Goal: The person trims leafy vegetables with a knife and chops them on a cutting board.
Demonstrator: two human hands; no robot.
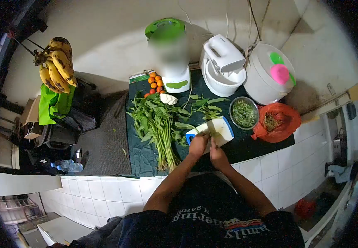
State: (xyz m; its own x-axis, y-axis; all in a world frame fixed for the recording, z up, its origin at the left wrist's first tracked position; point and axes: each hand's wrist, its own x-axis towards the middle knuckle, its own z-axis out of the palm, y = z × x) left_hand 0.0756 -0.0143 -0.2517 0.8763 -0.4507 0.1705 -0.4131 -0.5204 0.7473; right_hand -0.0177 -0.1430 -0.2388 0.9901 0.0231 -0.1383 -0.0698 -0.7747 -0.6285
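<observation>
My left hand [199, 144] is closed over the left part of a white cutting board [224, 132] with blue ends. Out of its fingers runs a leafy green stem [184, 126] toward the left. My right hand [218, 157] grips a knife, its blade [211, 127] pointing away from me over the board; the handle is hidden by the fingers. Left of the board lies a big bunch of leafy greens [159, 130], roots toward me. A smaller heap of greens [208, 110] is behind the board. To the right stands a metal bowl [244, 112] of cut greens.
Beside the bowl, a red plastic bag [276, 122] holds plant scraps. Along the wall stand a blender [176, 76], a stand mixer [224, 62] and a rice cooker [268, 74]. Small orange fruits [156, 83] and a white lump [168, 98] sit near the blender. Bananas [58, 66] hang at left.
</observation>
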